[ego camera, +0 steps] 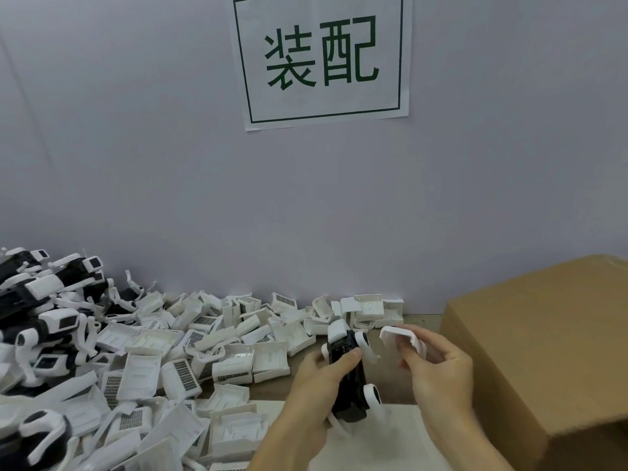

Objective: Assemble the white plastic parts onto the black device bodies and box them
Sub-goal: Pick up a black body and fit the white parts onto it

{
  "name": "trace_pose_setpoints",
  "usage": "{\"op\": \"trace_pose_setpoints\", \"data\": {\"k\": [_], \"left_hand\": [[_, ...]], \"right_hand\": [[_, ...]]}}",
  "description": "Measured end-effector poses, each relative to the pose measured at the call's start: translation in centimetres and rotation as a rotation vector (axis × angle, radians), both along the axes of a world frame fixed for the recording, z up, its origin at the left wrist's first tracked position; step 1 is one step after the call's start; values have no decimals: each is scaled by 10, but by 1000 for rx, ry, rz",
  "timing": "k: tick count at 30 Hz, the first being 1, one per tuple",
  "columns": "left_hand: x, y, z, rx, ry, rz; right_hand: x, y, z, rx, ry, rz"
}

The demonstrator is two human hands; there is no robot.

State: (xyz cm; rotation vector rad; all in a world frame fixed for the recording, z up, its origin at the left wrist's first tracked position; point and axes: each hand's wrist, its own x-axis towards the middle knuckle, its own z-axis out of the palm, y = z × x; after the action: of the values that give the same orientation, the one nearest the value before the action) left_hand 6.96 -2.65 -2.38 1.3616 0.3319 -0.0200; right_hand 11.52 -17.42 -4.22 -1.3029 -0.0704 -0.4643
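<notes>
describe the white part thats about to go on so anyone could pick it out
Start at the cardboard box on the right and look just left of it, where the hands work. The right hand pinches one white part in the air, beside the black body that the left hand grips. Every other loose white part lies on the table.

Green-bordered paper sign [321,59] with green characters on grey wall [136,147]

desk [421,321]: brown top. White plastic parts [190,348] heaped left of the grip, black device bodies [37,300] piled further left, cardboard box [543,351] right of it, white sheet [401,433] beneath.
</notes>
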Motion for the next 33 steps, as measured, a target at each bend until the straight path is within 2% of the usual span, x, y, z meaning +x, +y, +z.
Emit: {"op": "trace_pose_setpoints", "data": {"k": [3,7,10,19,21,25,33], "left_hand": [[0,-7,3,16,-55,-21],[-3,-6,10,-246,-14,-96],[-6,-6,11,-341,-34,-118],[-4,-10,5,-170,-239,76],[-4,-11,4,-151,-296,93],[-3,-9,3,-187,-336,138],[-2,-11,0,-37,-378,74]], "right_hand": [[-7,8,8,-136,-151,40],[-18,17,12,-289,-258,174],[-26,22,15,-403,-321,245],[-27,25,10,-513,-213,152],[-27,28,9,-480,-157,144],[-21,29,9,-262,2,218],[-18,22,7,-231,-32,199]]}}
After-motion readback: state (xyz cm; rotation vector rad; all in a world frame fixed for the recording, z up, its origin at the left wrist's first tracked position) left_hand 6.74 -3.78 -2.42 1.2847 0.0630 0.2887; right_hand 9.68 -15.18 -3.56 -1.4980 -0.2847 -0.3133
